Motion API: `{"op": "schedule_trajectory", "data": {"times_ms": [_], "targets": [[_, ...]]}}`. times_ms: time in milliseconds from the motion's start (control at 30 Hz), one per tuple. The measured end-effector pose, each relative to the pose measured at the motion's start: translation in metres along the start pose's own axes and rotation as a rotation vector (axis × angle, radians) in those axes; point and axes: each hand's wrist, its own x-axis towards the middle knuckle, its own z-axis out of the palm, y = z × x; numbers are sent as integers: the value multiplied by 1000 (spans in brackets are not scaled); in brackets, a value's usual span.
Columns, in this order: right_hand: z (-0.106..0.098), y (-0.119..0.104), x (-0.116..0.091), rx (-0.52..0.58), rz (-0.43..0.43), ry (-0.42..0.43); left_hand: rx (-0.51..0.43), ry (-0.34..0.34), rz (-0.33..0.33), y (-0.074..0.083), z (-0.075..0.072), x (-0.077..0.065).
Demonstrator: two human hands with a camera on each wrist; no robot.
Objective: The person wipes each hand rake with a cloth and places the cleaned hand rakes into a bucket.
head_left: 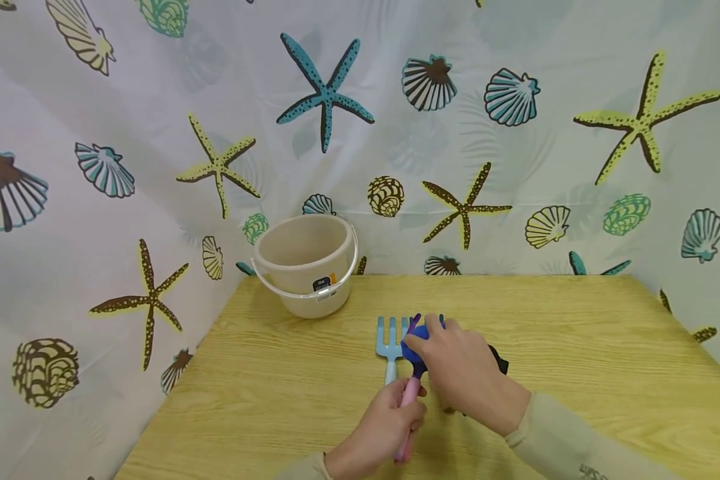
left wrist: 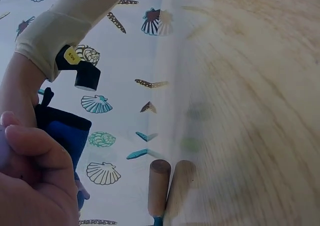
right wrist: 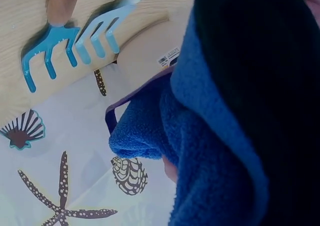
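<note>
Right sleeve [head_left: 567,433] foremost over the desk [head_left: 228,400], bucket [head_left: 297,277] at back; fingers of the right hand [head_left: 468,373] grip a blue cloth [head_left: 411,351] against a purple-and-pink fork [head_left: 411,393], itself gripped by the left hand [head_left: 387,417]; wiping looks underway, unfinished; a light-blue fork [head_left: 390,350] lies nearby

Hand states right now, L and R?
Left hand: closed, gripping the pink-handled tool.
Right hand: closed, holding the blue cloth against that tool's head.

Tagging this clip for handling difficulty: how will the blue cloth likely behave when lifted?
The blue cloth looks floppy, since it bunches in soft folds. Its fuzzy surface suggests it probably won't slip easily from the right hand.
</note>
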Motion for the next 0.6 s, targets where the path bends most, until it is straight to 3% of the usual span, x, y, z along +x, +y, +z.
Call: {"op": "schedule_trajectory", "data": {"times_ms": [233,600], "targets": [[-2,2,-6,11,-44,-86,-94,13,-73,2,-3,-1],[-10,11,-15,103,13,-173,-101,21,-60,0,-5,0]]}}
